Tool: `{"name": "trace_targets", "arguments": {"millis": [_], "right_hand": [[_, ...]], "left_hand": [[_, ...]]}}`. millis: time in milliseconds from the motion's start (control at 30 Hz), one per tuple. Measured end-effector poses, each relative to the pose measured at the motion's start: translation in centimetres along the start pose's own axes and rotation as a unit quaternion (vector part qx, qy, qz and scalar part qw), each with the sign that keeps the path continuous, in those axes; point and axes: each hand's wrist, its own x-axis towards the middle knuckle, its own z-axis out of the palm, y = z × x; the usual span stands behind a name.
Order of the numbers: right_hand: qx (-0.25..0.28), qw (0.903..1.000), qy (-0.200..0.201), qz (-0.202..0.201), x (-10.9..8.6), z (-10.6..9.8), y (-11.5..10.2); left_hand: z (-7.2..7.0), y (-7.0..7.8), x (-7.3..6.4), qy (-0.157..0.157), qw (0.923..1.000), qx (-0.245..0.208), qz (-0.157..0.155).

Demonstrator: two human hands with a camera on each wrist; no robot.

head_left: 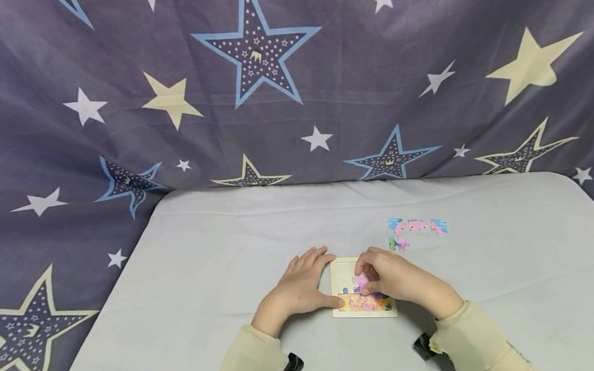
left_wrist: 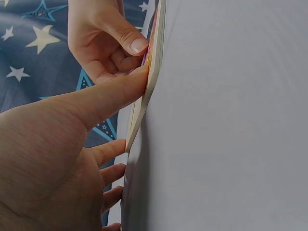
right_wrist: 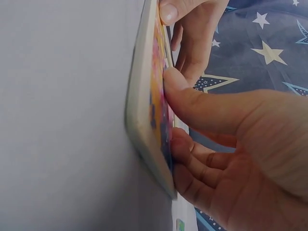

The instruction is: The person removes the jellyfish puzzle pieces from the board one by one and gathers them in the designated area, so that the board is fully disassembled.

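A small jigsaw board (head_left: 340, 268) with a pale wooden rim lies on the table, its lower row filled with yellow and pink pieces. My left hand (head_left: 301, 286) lies along its left edge, fingers spread and fairly straight, the thumb resting on the lower left corner. Over the right side of the board, my right hand (head_left: 393, 273) pinches a pink puzzle piece (head_left: 358, 283) between thumb and curled fingers, down at the board's surface. In the right wrist view the thumb and fingertips touch the board's face and mostly hide the piece.
Several loose puzzle pieces (head_left: 417, 226) with pink figures and blue background lie beyond the board to the right. A light grey cloth covers the table (head_left: 218, 243). Behind it hangs a dark star-patterned curtain (head_left: 352, 89).
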Motion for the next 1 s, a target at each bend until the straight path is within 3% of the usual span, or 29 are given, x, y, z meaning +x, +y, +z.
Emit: {"name": "trace_targets", "arguments": {"millis": [1000], "right_hand": [[-0.027,0.9994,0.02,-0.01,-0.04,0.44,-0.37]], "left_hand": [[0.11,-0.15,0.07,0.002,1.0,-0.003,0.003]]}}
